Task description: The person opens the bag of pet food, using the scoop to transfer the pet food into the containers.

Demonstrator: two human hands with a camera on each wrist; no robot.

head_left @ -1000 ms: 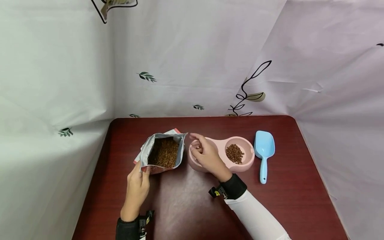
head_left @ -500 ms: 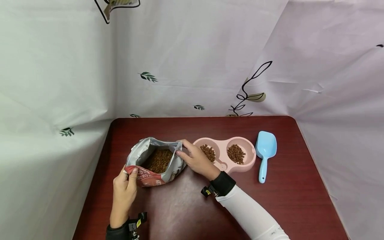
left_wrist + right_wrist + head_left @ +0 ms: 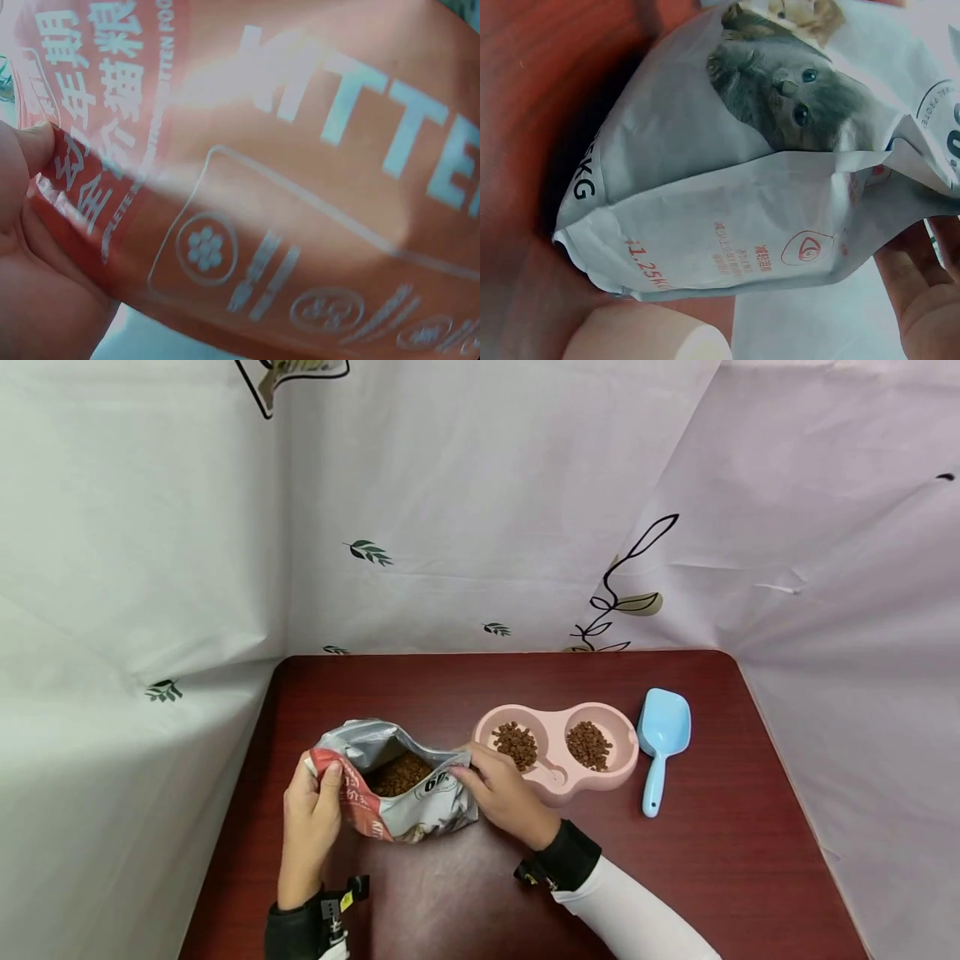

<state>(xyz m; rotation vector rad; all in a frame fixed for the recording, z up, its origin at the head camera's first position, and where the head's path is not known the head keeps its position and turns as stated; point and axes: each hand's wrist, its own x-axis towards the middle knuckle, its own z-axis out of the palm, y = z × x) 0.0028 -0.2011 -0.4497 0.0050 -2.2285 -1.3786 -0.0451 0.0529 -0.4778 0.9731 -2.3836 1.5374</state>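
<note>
A bag of kitten food (image 3: 431,817), red and white outside with a silver lining, gapes at the top in the head view. Brown kibble (image 3: 399,775) shows inside it. My left hand (image 3: 309,822) pinches the bag's red left corner, thumb on the near side. At the opposite corner my right hand (image 3: 512,795) grips the rim, the thumb on the printed white face. Orange bag printing fills the left wrist view, the left hand (image 3: 45,270) at its edge. In the right wrist view, the right hand (image 3: 922,300) meets the bag's top edge.
Right of the bag stands a pink double bowl (image 3: 555,727), with kibble in both hollows. A light blue scoop (image 3: 664,727) lies farther right, handle towards me. Everything is on a dark red table (image 3: 720,827), with patterned white cloth (image 3: 480,527) hanging behind.
My right hand has come from over the left hollow of the bowl to the bag's right rim. The bag has come nearer and tilted, its printed front now facing me more.
</note>
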